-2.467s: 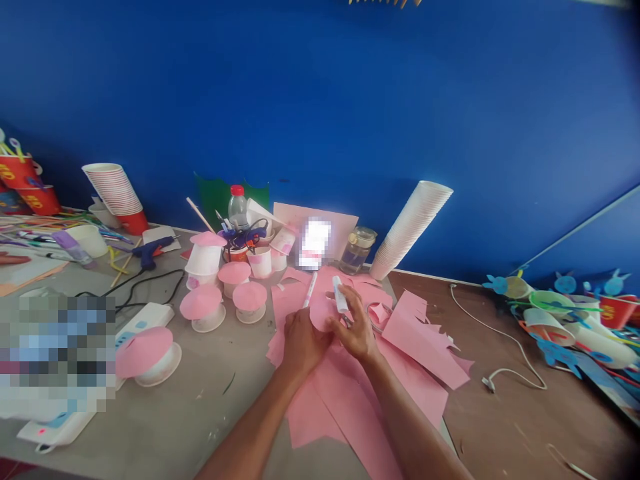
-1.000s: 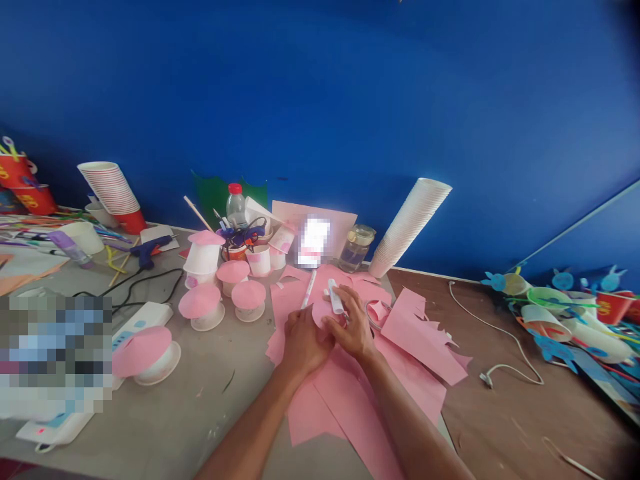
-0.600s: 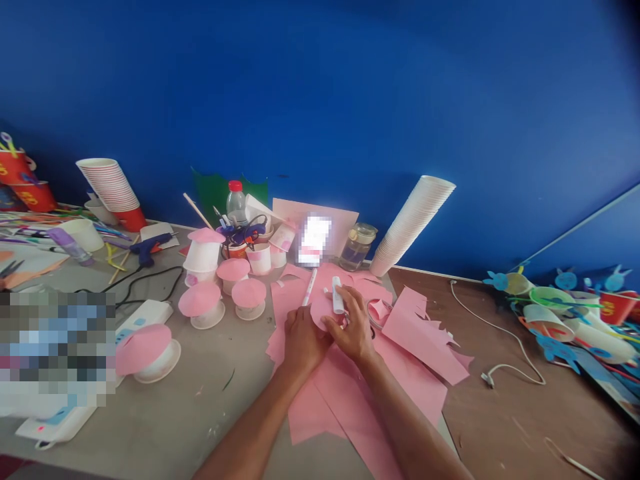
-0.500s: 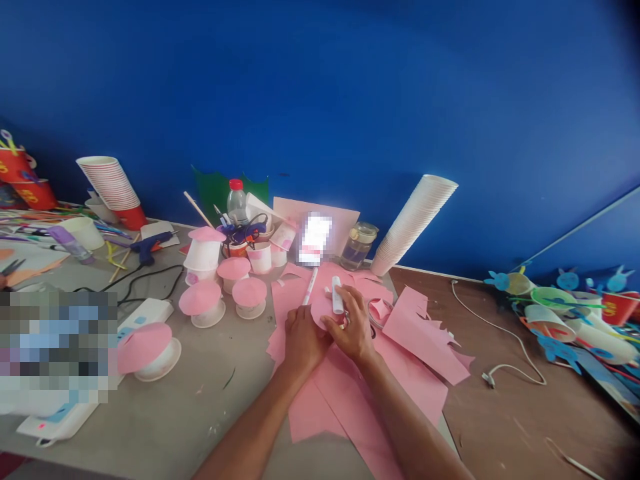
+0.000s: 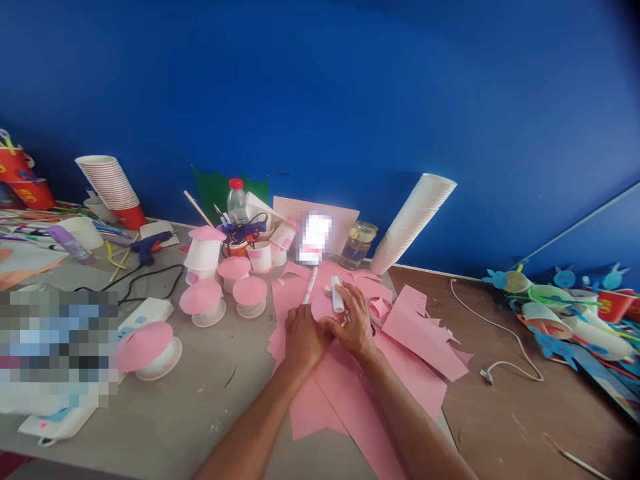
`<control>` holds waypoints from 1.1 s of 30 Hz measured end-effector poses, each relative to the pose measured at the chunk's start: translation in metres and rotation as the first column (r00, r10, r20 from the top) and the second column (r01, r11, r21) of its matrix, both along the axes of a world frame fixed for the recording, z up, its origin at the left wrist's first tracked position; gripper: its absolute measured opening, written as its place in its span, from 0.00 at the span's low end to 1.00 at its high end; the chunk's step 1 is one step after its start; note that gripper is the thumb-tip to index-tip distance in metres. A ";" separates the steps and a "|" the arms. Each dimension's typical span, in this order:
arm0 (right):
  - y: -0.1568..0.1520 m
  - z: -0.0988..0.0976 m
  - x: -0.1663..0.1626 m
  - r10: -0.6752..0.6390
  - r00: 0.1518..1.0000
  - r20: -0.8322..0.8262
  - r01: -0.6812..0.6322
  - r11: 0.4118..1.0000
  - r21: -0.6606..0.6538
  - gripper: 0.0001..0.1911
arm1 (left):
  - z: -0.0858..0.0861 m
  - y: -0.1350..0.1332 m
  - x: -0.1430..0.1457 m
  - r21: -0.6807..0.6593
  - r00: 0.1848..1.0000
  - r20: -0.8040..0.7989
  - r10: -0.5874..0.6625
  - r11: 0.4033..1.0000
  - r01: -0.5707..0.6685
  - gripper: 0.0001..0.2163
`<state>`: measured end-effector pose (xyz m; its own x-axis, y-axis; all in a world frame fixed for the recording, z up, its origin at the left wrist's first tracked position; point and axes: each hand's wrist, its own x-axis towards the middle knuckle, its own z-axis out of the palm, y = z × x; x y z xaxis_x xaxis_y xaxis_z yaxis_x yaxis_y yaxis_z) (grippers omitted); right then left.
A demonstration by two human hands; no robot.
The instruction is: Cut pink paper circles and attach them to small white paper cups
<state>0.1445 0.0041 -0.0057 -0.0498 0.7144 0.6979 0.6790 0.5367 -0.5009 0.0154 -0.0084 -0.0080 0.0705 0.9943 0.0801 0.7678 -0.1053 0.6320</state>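
Note:
Both hands meet over a pile of pink paper (image 5: 360, 407) on the table. My left hand (image 5: 307, 337) has its fingers curled over the edge of a small pink paper disc (image 5: 321, 307); its fingertips are partly hidden. Just to the right, my right hand (image 5: 356, 323) has bent fingers against a short white tube (image 5: 337, 297), and its thumb reaches toward the left hand. What kind of tube it is I cannot make out. A slim white stick with pink marks (image 5: 310, 287) points away just beyond the left hand.
Several white paper cups with pink disc tops (image 5: 203, 300) stand to the left. A tilted cup stack (image 5: 415, 223), a glass jar (image 5: 359, 243) and a lit phone (image 5: 315, 238) are behind. A glue gun (image 5: 149, 247) and a power strip (image 5: 145, 317) lie left; a white cable (image 5: 517, 363) right.
The hands and the white tube hold nearly the same place; the right thumb sits slightly closer to the left hand. At the far left, a dark tool over the paper has gone from view.

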 end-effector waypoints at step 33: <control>0.010 -0.015 -0.006 -0.115 0.738 -0.665 -0.028 0.979 -0.201 0.23 | -0.009 0.004 -0.014 0.415 0.986 0.148 0.073 0.901 -0.129 0.17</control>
<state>0.1383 0.0138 -0.0210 0.4138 0.8217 0.3917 0.1482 0.3638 -0.9196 0.0017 -0.0039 -0.0166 -0.0670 0.8664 0.4949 0.7060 -0.3093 0.6371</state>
